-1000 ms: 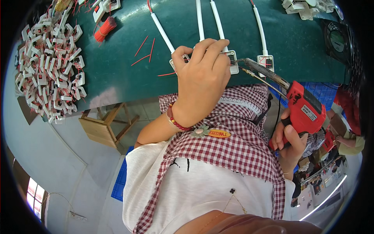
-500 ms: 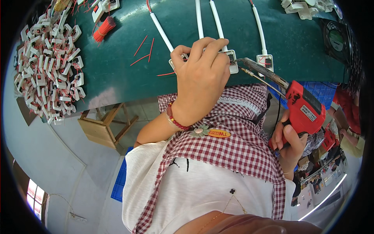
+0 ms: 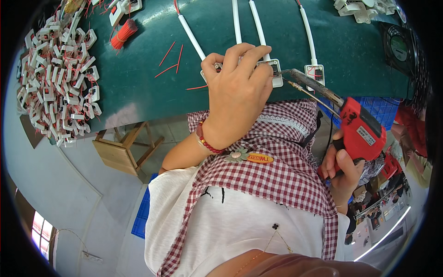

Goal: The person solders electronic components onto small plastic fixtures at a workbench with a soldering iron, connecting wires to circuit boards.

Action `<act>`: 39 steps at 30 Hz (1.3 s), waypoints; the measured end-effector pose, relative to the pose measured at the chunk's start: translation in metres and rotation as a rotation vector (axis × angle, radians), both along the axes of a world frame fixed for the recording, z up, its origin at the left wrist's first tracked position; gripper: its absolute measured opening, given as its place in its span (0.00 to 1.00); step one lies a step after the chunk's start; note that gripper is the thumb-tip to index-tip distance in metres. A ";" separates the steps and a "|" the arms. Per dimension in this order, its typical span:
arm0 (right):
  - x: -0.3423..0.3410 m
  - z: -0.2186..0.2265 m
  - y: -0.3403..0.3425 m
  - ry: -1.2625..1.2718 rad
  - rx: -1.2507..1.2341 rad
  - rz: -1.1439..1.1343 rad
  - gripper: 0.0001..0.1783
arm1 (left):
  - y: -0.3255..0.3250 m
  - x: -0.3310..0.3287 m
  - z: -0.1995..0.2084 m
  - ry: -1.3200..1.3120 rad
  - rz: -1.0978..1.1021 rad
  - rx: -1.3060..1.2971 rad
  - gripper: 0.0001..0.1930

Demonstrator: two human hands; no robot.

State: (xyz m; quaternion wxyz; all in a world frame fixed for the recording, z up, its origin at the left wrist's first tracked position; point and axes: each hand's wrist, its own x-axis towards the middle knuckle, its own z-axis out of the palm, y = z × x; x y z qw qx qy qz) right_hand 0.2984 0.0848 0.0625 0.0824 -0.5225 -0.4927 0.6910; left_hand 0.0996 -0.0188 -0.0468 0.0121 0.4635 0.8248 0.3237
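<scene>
My right hand (image 3: 340,168) grips a red soldering gun (image 3: 362,129) by its handle. The gun's hot tip and thin metal feed tube reach left to a small white plastic housing (image 3: 277,76) with a black part inside. My left hand (image 3: 237,92) bends over that housing, its fingers curled together beside the tip. What the fingertips pinch is hidden under the hand. Another white housing (image 3: 203,76) shows partly behind my thumb. A third open housing (image 3: 315,74), with a red wire and a black part in it, lies to the right. White sleeved cables (image 3: 258,30) run away from the housings.
Loose red wires (image 3: 179,59) and a red wire bundle (image 3: 124,33) lie on the green tabletop (image 3: 152,97). A large heap of white housings (image 3: 60,87) fills the left end. At the far right stands a black fan (image 3: 398,48). White parts (image 3: 357,10) lie at the back right.
Almost nothing differs. The soldering gun and the housings have shifted very slightly in view, and both hands keep their hold.
</scene>
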 end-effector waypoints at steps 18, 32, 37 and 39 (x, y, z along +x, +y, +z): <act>0.000 -0.002 0.001 0.013 -0.002 0.007 0.24 | 0.000 0.000 0.002 -0.010 -0.010 -0.026 0.05; 0.001 -0.002 0.001 0.030 0.018 -0.011 0.25 | 0.001 0.000 0.002 -0.004 -0.012 -0.016 0.05; 0.000 -0.001 0.001 0.002 0.022 -0.021 0.25 | 0.001 0.000 0.003 -0.004 -0.007 -0.022 0.05; 0.002 -0.001 0.003 0.041 0.003 -0.036 0.24 | 0.001 -0.001 0.003 0.002 -0.009 -0.022 0.05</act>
